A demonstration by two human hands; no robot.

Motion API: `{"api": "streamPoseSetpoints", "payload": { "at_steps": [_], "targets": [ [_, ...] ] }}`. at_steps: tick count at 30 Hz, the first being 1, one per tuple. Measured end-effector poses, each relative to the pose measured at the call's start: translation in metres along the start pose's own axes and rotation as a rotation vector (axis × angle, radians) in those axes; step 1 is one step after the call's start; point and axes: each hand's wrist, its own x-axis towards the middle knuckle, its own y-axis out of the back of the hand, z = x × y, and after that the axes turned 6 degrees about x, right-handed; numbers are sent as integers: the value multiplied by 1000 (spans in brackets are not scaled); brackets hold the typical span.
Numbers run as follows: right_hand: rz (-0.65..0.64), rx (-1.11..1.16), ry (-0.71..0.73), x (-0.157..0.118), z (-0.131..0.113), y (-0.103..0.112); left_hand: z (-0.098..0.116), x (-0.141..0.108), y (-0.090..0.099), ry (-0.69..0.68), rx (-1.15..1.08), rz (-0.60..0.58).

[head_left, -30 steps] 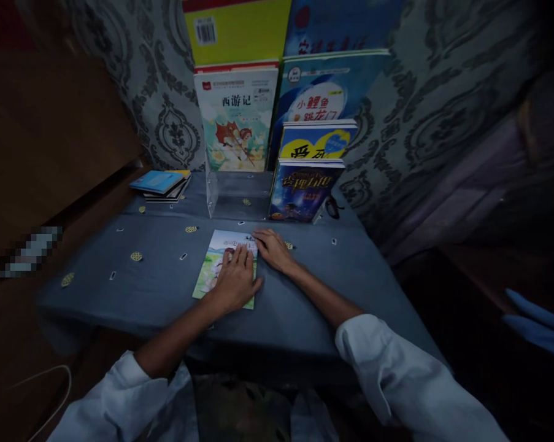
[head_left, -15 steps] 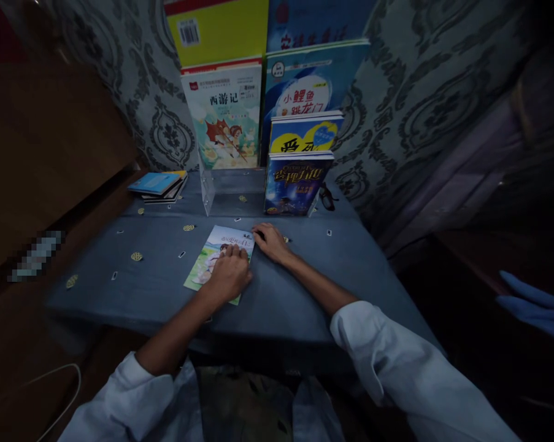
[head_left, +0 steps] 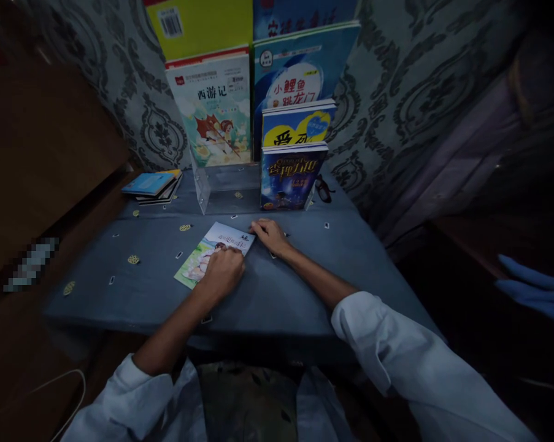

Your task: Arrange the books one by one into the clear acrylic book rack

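Both hands bare, down at the paperback booklet (head_left: pixel 211 245) lying flat on the blue-grey tabletop (head_left: pixel 152 288), illustrated cover up, its top edge pointing to about 1 o'clock. Left hand (head_left: pixel 222 269): forearm runs up from 7 o'clock, palm side down, back of hand up, resting over the booklet's 4–5 o'clock part and hiding that corner. Left grip: fingers bent and bunched side by side, knuckles raised; can't tell whether the thumb pinches the edge, it's hidden. Right hand (head_left: pixel 270 235): forearm slants in from 4 o'clock, wrist low near the cloth, fingers pointing to 10 o'clock. Right grip: fingers together, lightly bent, tips at the booklet's 2 o'clock corner; can't tell if they touch it or sit just beside it. Both white sleeves (head_left: pixel 399 362) rolled to about the elbow. Clear book rack (head_left: pixel 202 189) stands past the booklet at 12 to 1 o'clock, lower left pocket see-through, 西游记 book (head_left: pixel 216 110) upright above it, dark-blue book with gold title (head_left: pixel 291 178) in the right column, bottom front. Small book stack (head_left: pixel 148 183) near the tabletop's back edge, 10–11 o'clock from the booklet, light-blue cover on top.
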Motion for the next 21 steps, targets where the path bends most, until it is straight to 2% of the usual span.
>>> {"api": "streamPoseSetpoints", "payload": {
  "at_steps": [8,13,21],
  "targets": [
    [6,71,-12,0,-2,2,-5,2,10,5,-5,-57],
    [-26,70,57,-1,-6,1,-7,0,10,24,-17,-41],
    [-119,-187,185,-19,-27,-3,-6,-9,5,55,-30,5]
  ]
}}
